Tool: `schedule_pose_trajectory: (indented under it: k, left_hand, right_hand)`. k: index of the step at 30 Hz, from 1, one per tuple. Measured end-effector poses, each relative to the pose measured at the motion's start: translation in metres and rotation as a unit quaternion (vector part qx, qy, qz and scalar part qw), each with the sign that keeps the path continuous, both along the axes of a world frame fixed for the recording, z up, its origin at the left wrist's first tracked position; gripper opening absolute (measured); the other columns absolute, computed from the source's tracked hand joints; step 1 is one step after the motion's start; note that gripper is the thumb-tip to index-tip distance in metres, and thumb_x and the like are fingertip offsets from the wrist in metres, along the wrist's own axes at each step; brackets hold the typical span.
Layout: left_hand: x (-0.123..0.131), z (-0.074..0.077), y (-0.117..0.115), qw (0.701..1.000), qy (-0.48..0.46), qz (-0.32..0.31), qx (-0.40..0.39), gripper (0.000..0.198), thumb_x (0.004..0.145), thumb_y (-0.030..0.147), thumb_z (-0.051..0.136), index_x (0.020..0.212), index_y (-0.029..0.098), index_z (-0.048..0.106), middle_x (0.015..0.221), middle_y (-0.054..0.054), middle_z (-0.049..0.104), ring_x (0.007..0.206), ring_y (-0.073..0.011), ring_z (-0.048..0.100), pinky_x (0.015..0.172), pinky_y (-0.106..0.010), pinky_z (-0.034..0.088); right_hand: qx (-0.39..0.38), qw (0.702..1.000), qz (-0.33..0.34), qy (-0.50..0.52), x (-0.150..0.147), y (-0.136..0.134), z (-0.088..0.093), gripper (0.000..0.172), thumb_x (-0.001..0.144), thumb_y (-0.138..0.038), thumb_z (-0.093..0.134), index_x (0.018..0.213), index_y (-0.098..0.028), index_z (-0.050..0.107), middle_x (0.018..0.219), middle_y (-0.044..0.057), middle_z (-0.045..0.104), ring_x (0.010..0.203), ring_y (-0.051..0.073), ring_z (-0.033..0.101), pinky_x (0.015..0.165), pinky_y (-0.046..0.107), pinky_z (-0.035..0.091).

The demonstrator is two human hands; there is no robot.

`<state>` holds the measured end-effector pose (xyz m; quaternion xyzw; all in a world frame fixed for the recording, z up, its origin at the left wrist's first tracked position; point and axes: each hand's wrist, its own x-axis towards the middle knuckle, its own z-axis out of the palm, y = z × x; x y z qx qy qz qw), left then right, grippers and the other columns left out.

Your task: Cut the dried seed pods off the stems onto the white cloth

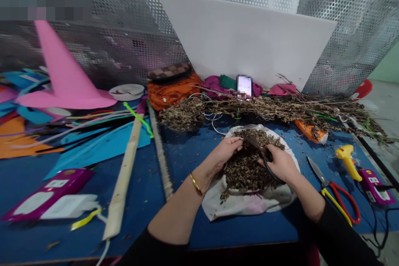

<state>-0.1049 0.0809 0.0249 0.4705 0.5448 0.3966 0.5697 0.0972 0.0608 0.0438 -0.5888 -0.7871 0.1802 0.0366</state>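
My right hand (pixel 280 164) grips a pair of dark-handled scissors (pixel 254 143), whose blades point left towards my other hand. My left hand (pixel 230 149) is closed in a pinch close to the blade tips; whatever it holds is too small and dark to make out. Both hands are over a heap of brown dried plant bits (pixel 249 172). This heap lies on a white cloth (pixel 218 203) spread on the blue table (pixel 174 224). Some crumbs have spilled onto the cloth's front fold.
Dried stalks (pixel 274 108) lie along the back, before a white board (pixel 249 37) and a lit phone (pixel 245 86). Red-and-yellow-handled scissors (pixel 343 203) and a yellow glue gun (pixel 348 160) lie right. Wooden sticks (pixel 124 183), a pink paper hat (pixel 67 75) and a purple power strip (pixel 52 191) are left.
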Motion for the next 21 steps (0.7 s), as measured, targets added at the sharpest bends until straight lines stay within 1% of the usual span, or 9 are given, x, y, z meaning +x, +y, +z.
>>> schedule_pose_trajectory:
  k: [2,5,9,11,14,17,19,21]
  left_hand:
    - [-0.001,0.002,0.000,1.000,-0.016,0.000,0.008,0.022,0.069,0.037,0.058,0.064,0.016,0.054,0.053,0.005,0.044,0.047,-0.0067,0.032,0.047,-0.021,0.022]
    - [0.000,0.000,-0.001,1.000,-0.005,-0.003,0.013,0.019,0.068,0.033,0.058,0.059,0.017,0.052,0.052,0.004,0.044,0.046,-0.0069,0.032,0.046,-0.022,0.021]
    - [0.003,-0.004,0.000,0.999,0.034,-0.025,-0.005,0.026,0.066,0.036,0.060,0.054,0.016,0.051,0.048,0.004,0.043,0.044,-0.0062,0.030,0.045,-0.023,0.018]
    - [0.004,-0.005,0.000,0.999,0.033,-0.037,-0.019,0.030,0.067,0.040,0.061,0.053,0.015,0.051,0.045,0.005,0.041,0.042,-0.0050,0.027,0.044,-0.022,0.016]
    - [0.004,-0.004,0.000,0.999,0.007,-0.046,-0.027,0.031,0.066,0.044,0.063,0.064,0.014,0.057,0.051,0.003,0.050,0.040,-0.0035,0.028,0.042,-0.021,0.016]
    - [0.003,-0.003,0.000,0.999,0.004,-0.039,-0.003,0.034,0.065,0.044,0.064,0.079,0.013,0.060,0.061,0.000,0.060,0.042,-0.0047,0.037,0.044,-0.020,0.023]
    - [0.003,-0.005,0.001,0.999,0.026,-0.038,0.008,0.035,0.067,0.044,0.062,0.081,0.013,0.061,0.060,0.000,0.060,0.043,-0.0059,0.039,0.045,-0.020,0.025]
    - [0.003,-0.008,0.001,0.997,0.059,-0.038,0.019,0.033,0.068,0.045,0.060,0.076,0.013,0.062,0.056,0.001,0.057,0.043,-0.0066,0.037,0.045,-0.021,0.024]
  right_hand:
    - [0.000,1.000,0.004,0.001,0.000,0.000,0.001,0.038,0.080,-0.052,0.056,0.108,-0.025,0.053,0.099,0.003,0.064,0.085,0.018,0.060,0.064,0.024,0.032]
    - [-0.004,1.000,0.003,-0.006,-0.001,-0.001,0.002,0.041,0.079,-0.053,0.056,0.110,-0.026,0.053,0.101,0.003,0.063,0.087,0.018,0.059,0.066,0.024,0.033]
    - [-0.003,1.000,0.011,-0.013,-0.002,-0.001,0.002,0.041,0.081,-0.052,0.056,0.111,-0.025,0.053,0.102,0.004,0.063,0.087,0.018,0.059,0.067,0.024,0.033]
    - [0.002,1.000,0.015,-0.013,-0.003,-0.001,0.001,0.039,0.082,-0.051,0.055,0.110,-0.024,0.053,0.100,0.004,0.064,0.087,0.018,0.059,0.066,0.024,0.032]
    - [0.003,1.000,0.020,-0.010,-0.003,-0.001,-0.002,0.034,0.084,-0.048,0.053,0.108,-0.024,0.053,0.098,0.004,0.065,0.086,0.018,0.059,0.064,0.024,0.030]
    - [0.010,1.000,0.024,-0.011,-0.003,-0.001,-0.003,0.032,0.084,-0.046,0.052,0.106,-0.023,0.052,0.098,0.004,0.065,0.085,0.018,0.059,0.063,0.024,0.029]
    - [0.015,0.999,0.024,-0.016,-0.003,-0.001,-0.003,0.032,0.084,-0.047,0.052,0.105,-0.022,0.052,0.099,0.005,0.065,0.086,0.019,0.060,0.063,0.024,0.030]
    - [0.016,0.999,0.022,-0.020,-0.003,-0.001,-0.002,0.033,0.085,-0.047,0.051,0.106,-0.022,0.052,0.100,0.005,0.065,0.087,0.019,0.060,0.064,0.025,0.031]
